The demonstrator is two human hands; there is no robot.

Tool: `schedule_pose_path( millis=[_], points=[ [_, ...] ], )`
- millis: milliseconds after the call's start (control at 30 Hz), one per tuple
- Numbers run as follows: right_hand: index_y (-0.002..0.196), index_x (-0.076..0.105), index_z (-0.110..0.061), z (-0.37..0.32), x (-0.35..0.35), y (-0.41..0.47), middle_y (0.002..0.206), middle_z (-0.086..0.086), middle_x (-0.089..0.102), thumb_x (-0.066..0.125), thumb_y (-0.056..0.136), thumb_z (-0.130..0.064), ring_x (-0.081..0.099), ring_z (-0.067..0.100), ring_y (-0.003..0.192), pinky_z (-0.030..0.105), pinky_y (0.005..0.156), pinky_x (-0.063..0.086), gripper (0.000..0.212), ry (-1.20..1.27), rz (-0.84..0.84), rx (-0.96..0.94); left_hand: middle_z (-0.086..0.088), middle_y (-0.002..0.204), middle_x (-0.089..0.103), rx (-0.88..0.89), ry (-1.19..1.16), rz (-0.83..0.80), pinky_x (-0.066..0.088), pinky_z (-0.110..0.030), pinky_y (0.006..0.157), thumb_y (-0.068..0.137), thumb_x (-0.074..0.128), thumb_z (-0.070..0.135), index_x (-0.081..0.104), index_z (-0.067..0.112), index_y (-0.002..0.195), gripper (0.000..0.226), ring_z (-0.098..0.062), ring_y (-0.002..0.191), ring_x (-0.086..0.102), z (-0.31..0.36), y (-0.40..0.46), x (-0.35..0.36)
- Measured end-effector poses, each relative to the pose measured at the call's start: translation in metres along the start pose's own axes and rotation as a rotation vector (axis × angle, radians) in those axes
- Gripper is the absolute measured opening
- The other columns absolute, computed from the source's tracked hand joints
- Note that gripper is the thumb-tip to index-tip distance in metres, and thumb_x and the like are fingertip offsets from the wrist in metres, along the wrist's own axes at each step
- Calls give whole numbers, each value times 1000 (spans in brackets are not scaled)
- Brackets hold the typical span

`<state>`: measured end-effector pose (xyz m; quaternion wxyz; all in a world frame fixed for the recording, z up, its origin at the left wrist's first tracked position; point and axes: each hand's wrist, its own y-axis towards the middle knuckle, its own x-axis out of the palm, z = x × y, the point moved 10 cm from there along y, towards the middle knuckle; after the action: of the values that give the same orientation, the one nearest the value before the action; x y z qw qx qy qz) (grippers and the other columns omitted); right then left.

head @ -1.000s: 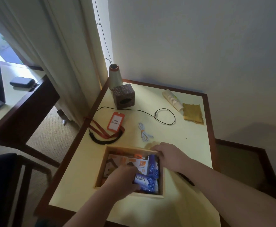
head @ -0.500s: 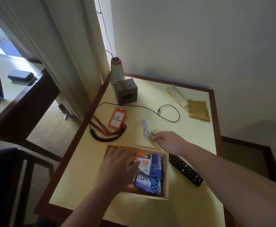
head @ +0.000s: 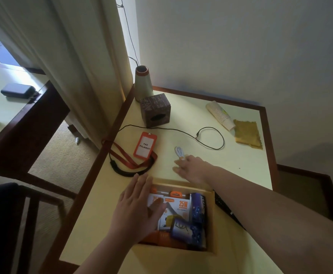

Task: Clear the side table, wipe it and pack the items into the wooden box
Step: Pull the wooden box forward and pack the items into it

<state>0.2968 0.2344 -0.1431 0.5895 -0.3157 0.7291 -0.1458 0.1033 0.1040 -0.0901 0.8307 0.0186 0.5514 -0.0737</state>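
You have open table (head: 246, 167) along the right edge, black cable (head: 211, 144) looping mid-table, cups (head: 220, 115) and cloth (head: 247, 133) crowding the far right corner, lanyard (head: 134, 167) blocking the left edge.

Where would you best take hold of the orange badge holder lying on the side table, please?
Pinch the badge holder across its long side edges from above: it lies flat, so nothing else offers a grip. Alternatively, lift the red lanyard looped beside it.

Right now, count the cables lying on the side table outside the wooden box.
2. The black cable runs from the table's left edge to a loop near the paper cups. The bundled white cable lies at the right hand fingertips. Others may be hidden under the arms.
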Motion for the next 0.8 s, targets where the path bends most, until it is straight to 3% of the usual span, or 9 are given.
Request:
schedule_pose_path(
  millis=[133,233,367,500,667,800],
  points=[
    [129,57,-28,1,1,-6,128,4,50,26,104,-63,54,25,114,48,96,50,53,-95,22,3,10,174,14,-4,-6,-1,9,-36,125,92,35,84,17,28,166,95,-11,160,-3,-1,0,0],
    [118,60,-26,0,-11,-19,116,4,51,26,106,-57,53,22,104,47,93,52,48,-87,87,11,10,174,12,-1,-22,1,9,-35,125,92,37,83,15,29,166,94,-10,160,-5,-1,1,1],
    [137,60,-22,-8,-38,-51,118,7,51,38,106,-49,52,25,113,44,97,50,46,13,278,-6,6,173,17,1,-40,0,16,-39,127,93,38,80,17,27,165,92,-12,160,-1,-1,-1,1],
    [149,53,-21,-34,-52,-112,119,5,51,46,107,-43,52,22,114,31,94,42,48,85,397,-104,2,171,25,6,-34,13,21,-42,126,96,45,71,23,24,164,85,-17,161,7,0,-1,0],
    [145,52,-29,-51,-19,-182,114,-2,51,47,104,-50,52,15,106,32,91,48,46,94,278,-97,0,171,28,15,-46,7,22,-41,126,99,51,62,26,22,163,80,-18,161,8,-1,0,-1],
    [138,56,-19,-43,24,-204,127,7,54,40,99,-54,53,25,115,41,100,48,55,-19,197,-29,3,173,20,12,-47,-14,18,-40,128,101,48,61,20,25,165,79,-16,161,1,-1,0,0]
  ],
)
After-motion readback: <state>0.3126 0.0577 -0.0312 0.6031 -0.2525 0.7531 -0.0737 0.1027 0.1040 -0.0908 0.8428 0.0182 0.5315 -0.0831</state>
